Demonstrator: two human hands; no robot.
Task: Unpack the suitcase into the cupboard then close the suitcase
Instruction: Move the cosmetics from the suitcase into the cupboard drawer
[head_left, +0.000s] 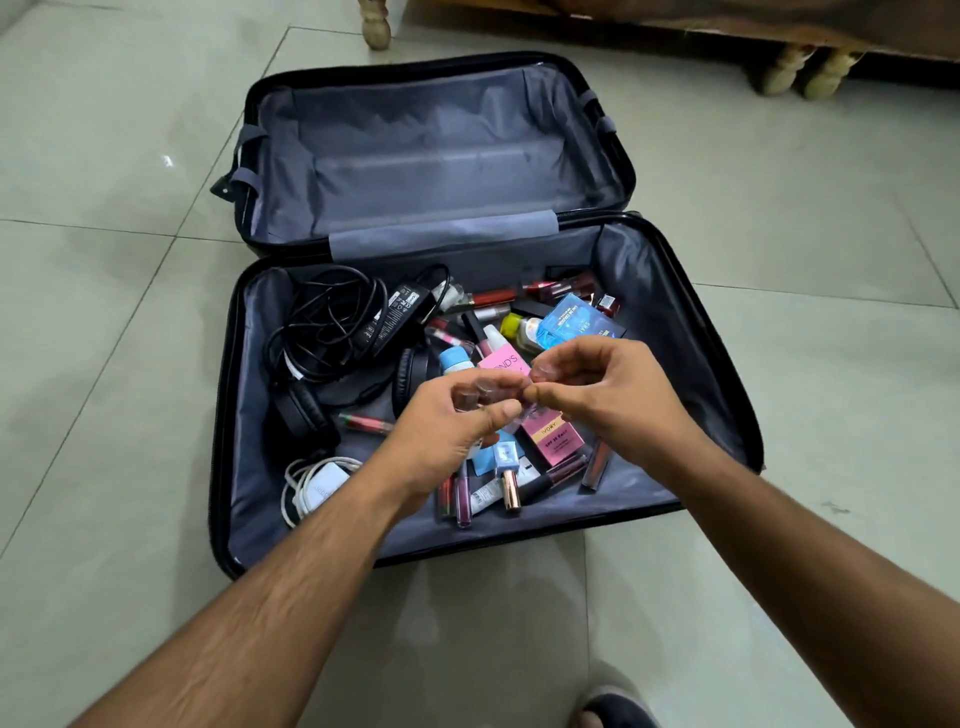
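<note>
A black suitcase (727, 332) lies open on the tiled floor, its grey-lined lid (431, 156) flat and bare. The near half holds black cables with a power adapter (395, 312), black headphones (306, 410), a white charger (319, 483), a pink box (545, 431), a blue box (576, 322) and several lipstick tubes and small bottles. My left hand (452, 441) and my right hand (602, 384) meet above the pile. Both pinch a small clear object (485, 392) between their fingertips; what it is I cannot tell.
Turned wooden furniture legs (375, 23) stand on the floor behind the suitcase, with more legs (810, 67) at the back right. My slippered foot (613, 706) shows at the bottom edge. Pale floor tiles surround the case.
</note>
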